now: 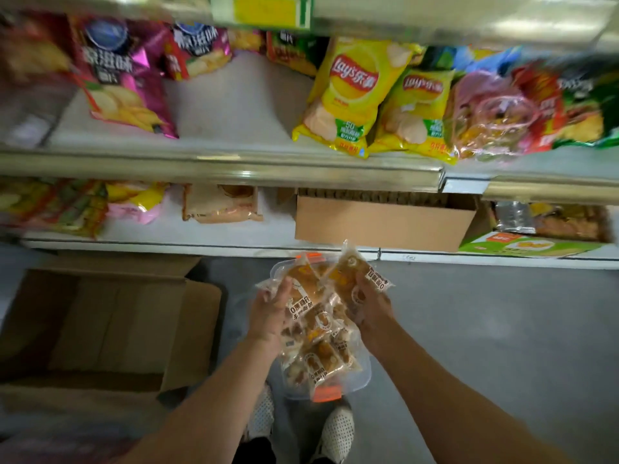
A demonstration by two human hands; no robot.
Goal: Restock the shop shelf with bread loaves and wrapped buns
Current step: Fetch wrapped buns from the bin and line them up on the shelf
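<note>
1. The shelf (234, 169) runs across the whole width in front of the person, and its ends are cut off at both sides. The upper tier is smeared with blur toward the left and right edges, so the bags there are only patches of colour.
2. The open cardboard box on the floor (110, 326) at the left is dark inside; I cannot tell what it holds.
3. A second cardboard box (382, 222) sits on the bottom tier, its top hidden under the shelf edge above it.
4. Yellow chip bags (348, 95) lean on the middle tier, their print readable only in part.
5. The clear bag of wrapped buns (321, 346) hangs over the floor in front of the bottom tier, between both hands; its lower end covers part of the person's shoes.
6. The left hand (271, 309) grips the bag's upper left side, fingers curled onto the plastic; the fingertips are hard to make out against the wrappers.
7. The right hand (371, 303) pinches a single wrapped bun (355, 272) at the top of the bag, tilted up toward the shelf; its fingers are mostly hidden behind the wrapper.
</note>
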